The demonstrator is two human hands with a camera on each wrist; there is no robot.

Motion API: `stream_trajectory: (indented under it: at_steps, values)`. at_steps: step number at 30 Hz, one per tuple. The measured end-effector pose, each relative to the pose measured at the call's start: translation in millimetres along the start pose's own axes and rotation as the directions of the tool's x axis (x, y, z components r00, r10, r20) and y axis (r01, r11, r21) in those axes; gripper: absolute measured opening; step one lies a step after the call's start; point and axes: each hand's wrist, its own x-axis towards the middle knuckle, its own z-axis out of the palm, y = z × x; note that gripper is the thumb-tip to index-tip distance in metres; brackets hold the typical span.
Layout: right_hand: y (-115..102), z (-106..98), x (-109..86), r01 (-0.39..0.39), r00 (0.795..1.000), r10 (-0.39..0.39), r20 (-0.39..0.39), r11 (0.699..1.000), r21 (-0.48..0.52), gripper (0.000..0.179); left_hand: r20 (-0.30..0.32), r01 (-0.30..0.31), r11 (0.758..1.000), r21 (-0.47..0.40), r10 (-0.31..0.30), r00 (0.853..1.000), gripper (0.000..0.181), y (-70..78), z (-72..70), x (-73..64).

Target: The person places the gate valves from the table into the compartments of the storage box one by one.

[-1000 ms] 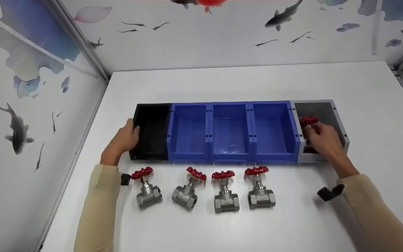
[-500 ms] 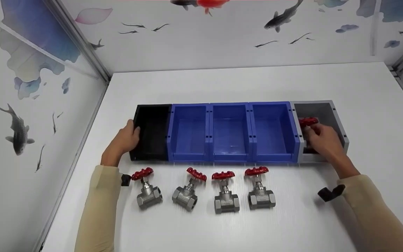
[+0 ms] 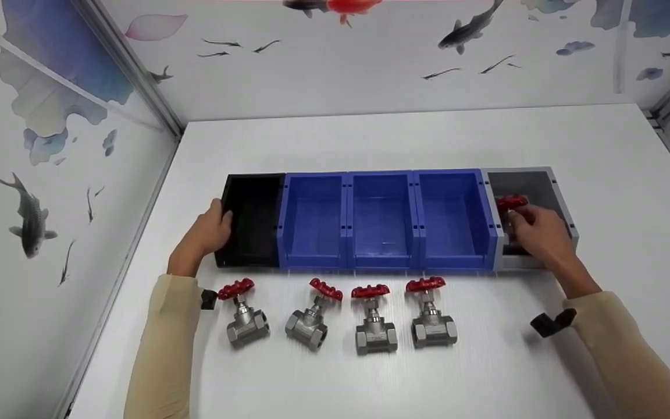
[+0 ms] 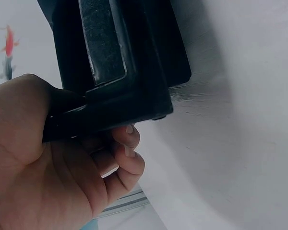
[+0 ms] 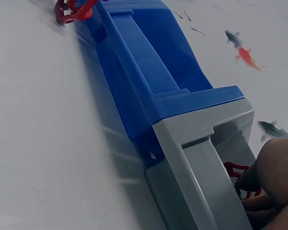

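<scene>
At the left end of a row of bins, my left hand point(image 3: 204, 233) grips the side wall of the black bin point(image 3: 253, 218); the left wrist view has the thumb inside and curled fingers outside the wall point(image 4: 110, 112). My right hand point(image 3: 538, 233) reaches into the grey bin point(image 3: 566, 203) at the other end. Its thumb and fingers pinch a valve with a red handwheel point(image 3: 511, 202), just below the wheel. Most of that valve's body is hidden by the hand and the bin wall. In the right wrist view, the red wheel point(image 5: 235, 168) shows beside the fingers.
Between the end bins stand three blue bins point(image 3: 381, 218), joined side by side. In front of the row lie several steel valves with red handwheels, among them a left one point(image 3: 248, 326) and a right one point(image 3: 434, 329). Printed panels point(image 3: 335, 70) border the white table point(image 3: 370, 390).
</scene>
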Motion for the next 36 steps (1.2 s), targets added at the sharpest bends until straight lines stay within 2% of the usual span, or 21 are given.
stream_trajectory:
  at_steps: [12, 28, 36]
  values:
    - [-5.2, -3.7, -9.1, 0.030, 0.999, -0.030, -0.011, 0.999, -0.015, 0.049, 0.004, -0.004, 1.000, -0.013, 0.004, 1.000, 0.036, 1.8, -0.9, -1.4]
    - [-8.5, -7.8, -24.2, 0.017, 1.000, -0.017, 0.004, 1.000, 0.008, 0.050, 0.012, 0.005, 1.000, -0.019, -0.005, 1.000, 0.038, 3.0, -1.6, -1.9]
    - [-13.3, -13.9, -32.9, 0.053, 0.999, -0.054, 0.001, 0.998, 0.022, 0.053, 0.019, -0.003, 1.000, -0.006, 0.003, 1.000, 0.036, 3.0, -1.6, -2.9]
